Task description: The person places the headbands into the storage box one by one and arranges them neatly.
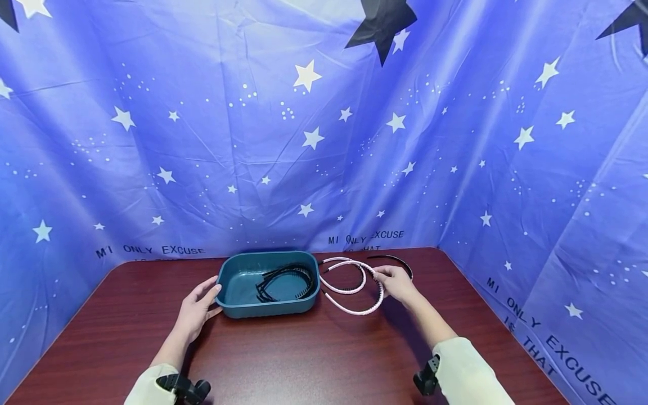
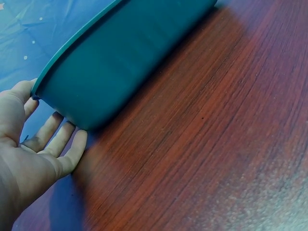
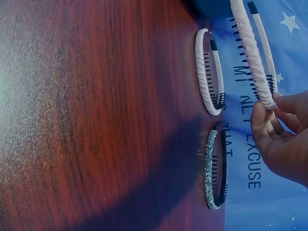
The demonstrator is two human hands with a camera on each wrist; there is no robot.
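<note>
My left hand (image 1: 194, 312) grips the left end of a teal plastic basin (image 1: 268, 309), thumb at the rim and fingers against the outer wall. Inside the basin lie several black toothed headbands (image 1: 307, 272). With thumb and fingers, my right hand (image 3: 288, 137) pinches the bend of a pale pink wrapped headband (image 3: 252, 53), which is raised above the table to the right of the basin. Another pink headband (image 3: 201, 77) rests on the table below it. Nearer the table's right end lies a dark glittery headband (image 3: 209, 175), partly hidden behind the right hand in the head view.
The dark red wood-grain table (image 1: 298, 360) carries everything. Blue cloth (image 1: 243, 146) printed with stars and lettering hangs behind it and along both sides. A black wrist device (image 1: 184, 388) sits on each sleeve.
</note>
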